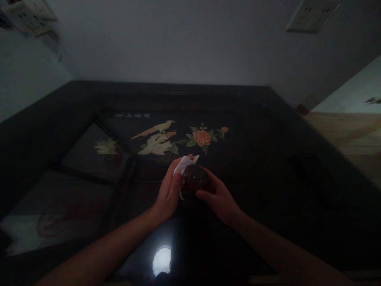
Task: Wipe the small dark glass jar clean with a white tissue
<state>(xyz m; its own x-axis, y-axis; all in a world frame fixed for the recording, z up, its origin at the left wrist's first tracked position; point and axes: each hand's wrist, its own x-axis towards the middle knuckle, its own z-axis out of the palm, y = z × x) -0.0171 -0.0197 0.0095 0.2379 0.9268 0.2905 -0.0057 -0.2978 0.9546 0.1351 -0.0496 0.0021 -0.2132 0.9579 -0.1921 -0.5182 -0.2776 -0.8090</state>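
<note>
Between my two hands, above the glossy black tabletop (268,190), is a dark, rounded, shiny object (195,177); the dim light hides its exact kind. My right hand (216,190) is closed round its right side, with the thumb at the front. My left hand (169,188) grips a crumpled white tissue (186,162) and presses it against the object's left side. Part of the tissue sticks up over the fingertips, and another bit shows below.
Inlaid in the tabletop are a bird (159,128) and a peony (201,138). A pale wall stands behind, with a socket plate (312,16) at upper right and more sockets (28,20) at upper left. Wooden flooring (354,131) lies beyond the right edge.
</note>
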